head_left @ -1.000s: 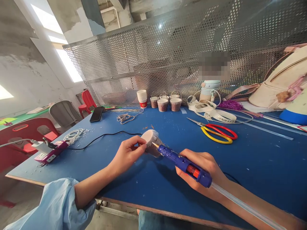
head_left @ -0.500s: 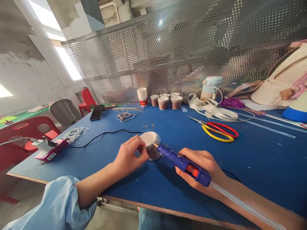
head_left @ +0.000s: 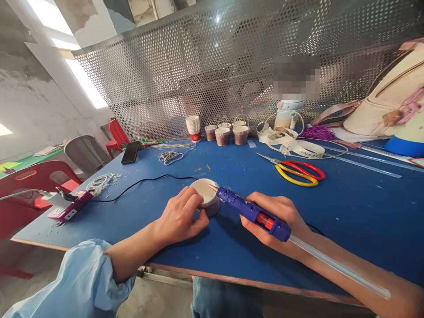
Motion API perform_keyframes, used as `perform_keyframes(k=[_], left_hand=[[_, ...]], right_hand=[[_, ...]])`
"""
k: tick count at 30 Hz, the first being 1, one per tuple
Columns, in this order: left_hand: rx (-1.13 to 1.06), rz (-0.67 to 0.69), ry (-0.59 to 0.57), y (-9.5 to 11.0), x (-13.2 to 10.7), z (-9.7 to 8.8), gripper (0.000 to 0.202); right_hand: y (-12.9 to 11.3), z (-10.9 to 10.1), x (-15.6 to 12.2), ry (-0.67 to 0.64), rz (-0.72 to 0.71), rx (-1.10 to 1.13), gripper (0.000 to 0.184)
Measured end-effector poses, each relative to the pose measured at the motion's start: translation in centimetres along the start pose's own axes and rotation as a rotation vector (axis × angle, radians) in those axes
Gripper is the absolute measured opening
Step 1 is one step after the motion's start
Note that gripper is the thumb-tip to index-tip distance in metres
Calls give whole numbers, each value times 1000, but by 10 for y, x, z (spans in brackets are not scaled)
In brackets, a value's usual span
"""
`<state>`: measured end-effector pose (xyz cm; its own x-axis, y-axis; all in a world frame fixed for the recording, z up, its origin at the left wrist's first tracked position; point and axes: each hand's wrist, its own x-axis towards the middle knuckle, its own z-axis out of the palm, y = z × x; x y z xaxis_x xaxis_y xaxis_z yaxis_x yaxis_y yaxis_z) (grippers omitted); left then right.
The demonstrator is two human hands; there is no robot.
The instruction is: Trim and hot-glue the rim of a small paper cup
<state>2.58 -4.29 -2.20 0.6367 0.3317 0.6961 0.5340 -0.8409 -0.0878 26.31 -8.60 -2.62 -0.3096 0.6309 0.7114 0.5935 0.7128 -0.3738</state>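
My left hand (head_left: 181,215) is closed round a small paper cup (head_left: 206,198) that stands upright on the blue table (head_left: 347,207), fingers on its rim and side. My right hand (head_left: 276,216) grips a blue hot glue gun (head_left: 253,213) with a red trigger and a clear glue stick (head_left: 338,268) running out of its back. The gun's metal nozzle rests at the cup's rim on the right side.
Red and yellow scissors (head_left: 298,171) lie right of centre. A stack of paper cups (head_left: 193,126) and several covered cups (head_left: 223,134) stand at the back by the perforated metal screen (head_left: 198,75). A phone (head_left: 130,152), cord (head_left: 139,183), power strip (head_left: 68,207), ribbon (head_left: 298,148) and bag (head_left: 387,106) lie around.
The cup was held tilted above the table with its mouth toward me; my left hand has turned it upright and set it down. The glue gun nozzle stayed at its rim.
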Motion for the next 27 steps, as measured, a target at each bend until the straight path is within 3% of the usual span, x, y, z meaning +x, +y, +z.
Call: perform_keyframes(k=[4,10,21,27], left_hand=[[-44,40,-26,-1,-1,-2,2],[-67,56,-72,-4,0,-2,21],[-48,95,-5,-5,2,4,19],[-24,88,-25,-4,1,3,28]], right_hand=[[-1,-1,1,6,7,9,9],[-2,-2,0,3,21,43,8],[0,0,0,38,-25,44,9],[1,0,-2,27,-7,44,10]])
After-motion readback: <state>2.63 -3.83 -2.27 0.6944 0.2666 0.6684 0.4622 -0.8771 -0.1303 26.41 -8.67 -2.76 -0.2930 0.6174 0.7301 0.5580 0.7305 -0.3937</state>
